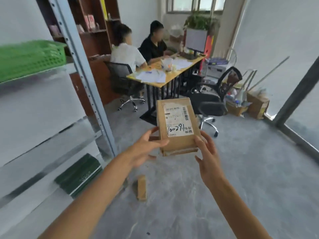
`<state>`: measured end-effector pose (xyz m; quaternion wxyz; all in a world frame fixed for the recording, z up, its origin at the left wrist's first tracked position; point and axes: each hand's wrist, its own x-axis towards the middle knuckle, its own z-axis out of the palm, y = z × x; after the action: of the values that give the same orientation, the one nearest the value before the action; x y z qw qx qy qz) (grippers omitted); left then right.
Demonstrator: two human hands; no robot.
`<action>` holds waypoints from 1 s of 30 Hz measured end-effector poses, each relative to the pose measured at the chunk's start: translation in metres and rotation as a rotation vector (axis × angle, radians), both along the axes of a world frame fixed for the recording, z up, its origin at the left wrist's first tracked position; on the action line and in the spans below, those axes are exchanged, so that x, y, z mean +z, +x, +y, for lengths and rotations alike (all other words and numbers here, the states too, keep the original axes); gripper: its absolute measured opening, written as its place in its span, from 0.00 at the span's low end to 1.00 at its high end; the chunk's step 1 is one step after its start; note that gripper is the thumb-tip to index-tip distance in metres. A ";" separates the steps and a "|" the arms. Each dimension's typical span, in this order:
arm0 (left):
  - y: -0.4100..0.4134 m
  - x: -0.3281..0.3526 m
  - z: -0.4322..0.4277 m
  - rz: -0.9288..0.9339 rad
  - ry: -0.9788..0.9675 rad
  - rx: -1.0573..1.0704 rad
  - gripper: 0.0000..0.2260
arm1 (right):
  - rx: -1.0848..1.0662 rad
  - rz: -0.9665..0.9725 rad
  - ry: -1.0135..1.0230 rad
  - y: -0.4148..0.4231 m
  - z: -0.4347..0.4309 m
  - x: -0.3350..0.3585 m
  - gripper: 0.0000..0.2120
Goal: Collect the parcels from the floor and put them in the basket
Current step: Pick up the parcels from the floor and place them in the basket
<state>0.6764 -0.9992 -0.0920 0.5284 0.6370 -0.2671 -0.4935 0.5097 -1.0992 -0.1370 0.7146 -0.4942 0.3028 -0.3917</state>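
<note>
From the head view: risked dropping parcel [177, 125], held up clear of floor [224, 187] and gripped only at its lower end, so likely to tip forward with any slackening; risked also clipping shelf post [82, 66] on the swing toward green basket [34, 57], up on shelf [57, 70] at far left. Clamped left grip [146, 147] on the lower left edge, thumb across the front, fingers behind. Pressed right grip [207, 152], spread with fingers nearly straight, against the lower right edge, thumb clear. Showed second parcel [141, 188] lying on the floor below, not yet collected.
</note>
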 end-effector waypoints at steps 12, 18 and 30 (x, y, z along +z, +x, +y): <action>-0.079 0.055 0.222 0.036 -0.334 0.246 0.39 | 0.340 -0.149 -0.137 -0.050 0.170 0.087 0.18; -0.140 0.048 0.337 0.007 -0.338 0.421 0.42 | 0.511 -0.142 -0.147 -0.085 0.273 0.079 0.18; -0.272 0.032 0.562 -0.116 -0.294 0.756 0.30 | 0.793 -0.120 0.011 -0.176 0.469 0.063 0.12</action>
<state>0.4042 -0.4372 -0.0601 0.7421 0.6347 -0.1111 -0.1845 0.3334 -0.6303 -0.0743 0.8294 -0.5451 0.0485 -0.1121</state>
